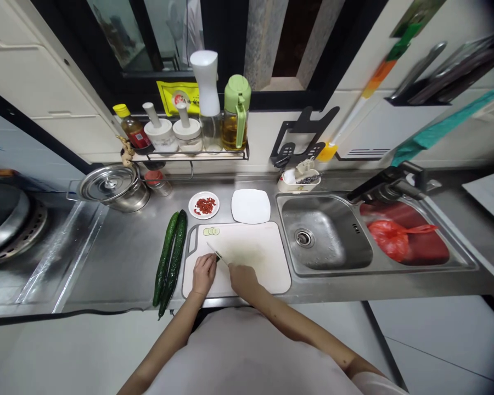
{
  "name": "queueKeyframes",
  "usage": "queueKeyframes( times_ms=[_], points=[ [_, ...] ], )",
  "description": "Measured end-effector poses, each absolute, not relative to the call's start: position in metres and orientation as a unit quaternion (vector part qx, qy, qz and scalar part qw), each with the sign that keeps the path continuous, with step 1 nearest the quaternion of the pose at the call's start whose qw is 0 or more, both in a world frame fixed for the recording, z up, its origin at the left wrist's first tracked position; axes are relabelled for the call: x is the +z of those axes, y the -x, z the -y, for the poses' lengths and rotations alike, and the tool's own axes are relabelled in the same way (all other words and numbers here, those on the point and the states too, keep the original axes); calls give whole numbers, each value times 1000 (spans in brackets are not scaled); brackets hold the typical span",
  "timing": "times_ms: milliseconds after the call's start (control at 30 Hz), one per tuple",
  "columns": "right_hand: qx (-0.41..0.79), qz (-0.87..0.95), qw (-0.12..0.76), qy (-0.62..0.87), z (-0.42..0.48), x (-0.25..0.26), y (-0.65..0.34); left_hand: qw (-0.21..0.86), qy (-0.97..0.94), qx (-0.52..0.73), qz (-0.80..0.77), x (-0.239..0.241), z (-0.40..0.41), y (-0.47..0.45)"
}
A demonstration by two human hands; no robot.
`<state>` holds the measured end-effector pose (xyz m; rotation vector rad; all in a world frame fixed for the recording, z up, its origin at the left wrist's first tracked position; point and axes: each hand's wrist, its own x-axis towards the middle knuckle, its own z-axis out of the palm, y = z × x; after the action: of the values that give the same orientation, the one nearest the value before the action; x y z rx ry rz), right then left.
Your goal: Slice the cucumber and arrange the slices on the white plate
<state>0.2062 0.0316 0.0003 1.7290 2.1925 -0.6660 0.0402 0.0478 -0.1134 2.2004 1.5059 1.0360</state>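
A white cutting board [263,258] lies on the steel counter in front of me. My right hand [242,277] is closed round the handle of a knife [216,253] whose blade points up and to the left across the board. My left hand [203,272] rests curled on the board beside the blade; a small dark green bit shows at its fingertips, too small to name. A few cucumber slices [211,231] lie at the board's far left corner. Two whole cucumbers [170,257] lie side by side on the counter just left of the board.
Behind the board stand a small dish of chopped red chilli [204,205] and a square white plate [251,206]. A double sink [325,236] is to the right, with a red bag [391,237] in its far basin. A lidded pot [113,186] and a condiment rack [189,131] stand at the back left.
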Motion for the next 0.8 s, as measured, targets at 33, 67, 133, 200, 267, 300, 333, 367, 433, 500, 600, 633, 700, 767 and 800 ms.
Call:
queueKeyframes(
  times_ms=[33, 67, 133, 200, 267, 300, 333, 367, 433, 500, 600, 633, 700, 767, 800],
  points=[
    [-231, -756, 136, -597, -32, 0, -207, 140, -761, 359, -522, -113, -48, -40],
    [-232, -757, 135, -596, -32, 0, -207, 141, -760, 359, -523, -113, -48, -40],
    [-235, -758, 131, -593, -33, -1, -207, 142, -758, 359, -525, -113, -48, -40],
    [-242, -759, 131, -591, -34, -1, -207, 143, -758, 359, -526, -113, -48, -40],
    [-245, -755, 135, -593, -34, -1, -207, 144, -759, 357, -525, -113, -48, -41],
    [-244, -753, 136, -596, -34, -1, -207, 144, -759, 357, -525, -113, -48, -41],
    [-242, -753, 135, -597, -34, -1, -207, 144, -759, 356, -526, -113, -48, -41],
    [-241, -755, 134, -595, -34, -1, -207, 144, -759, 355, -527, -113, -48, -41],
    [-243, -759, 133, -589, -35, -1, -207, 144, -759, 355, -527, -112, -48, -41],
    [-245, -759, 138, -588, -36, -2, -208, 145, -760, 355, -525, -112, -48, -41],
    [-243, -755, 137, -593, -37, -4, -208, 146, -760, 356, -524, -111, -48, -41],
    [-242, -756, 135, -592, -37, -5, -208, 146, -759, 356, -525, -112, -48, -41],
    [-243, -759, 129, -590, -38, -7, -208, 146, -759, 356, -525, -112, -48, -41],
    [-244, -757, 128, -592, -39, -9, -208, 146, -760, 355, -524, -112, -48, -41],
    [-244, -757, 127, -593, -39, -10, -209, 146, -760, 355, -524, -112, -48, -41]
  ],
)
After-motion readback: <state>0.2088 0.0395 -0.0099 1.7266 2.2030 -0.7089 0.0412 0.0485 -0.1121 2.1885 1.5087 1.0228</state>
